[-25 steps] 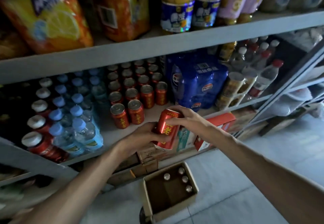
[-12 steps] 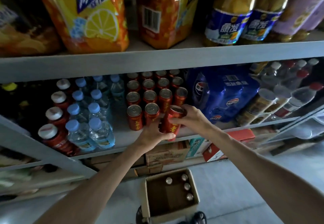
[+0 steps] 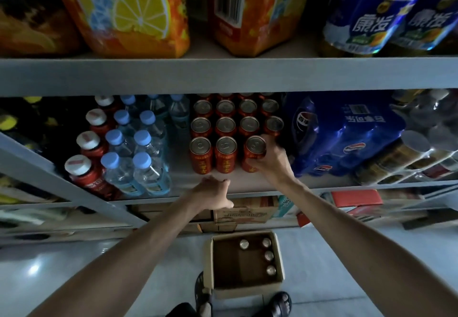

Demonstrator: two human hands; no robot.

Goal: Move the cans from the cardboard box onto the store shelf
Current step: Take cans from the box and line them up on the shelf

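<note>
Several red cans stand in rows on the grey store shelf point(image 3: 247, 185). My right hand point(image 3: 271, 159) grips one red can point(image 3: 254, 151), upright on the shelf as the third in the front row, beside two others point(image 3: 213, 155). My left hand point(image 3: 214, 194) hovers at the shelf's front edge below those cans, fingers curled and holding nothing. On the floor below sits the open cardboard box point(image 3: 210, 267) with several cans point(image 3: 269, 256) along its right side.
Water bottles point(image 3: 137, 158) and red-labelled bottles point(image 3: 86, 165) stand left of the cans, a blue shrink-wrapped pack point(image 3: 347, 133) right of them. The upper shelf carries orange tea packs point(image 3: 138, 11) and large bottles. Cartons lie under the shelf. My sandalled feet flank the box.
My right hand carried the can forward and set it upright on the shelf in the front row. My left hand came off the can and dropped back to the shelf edge.
</note>
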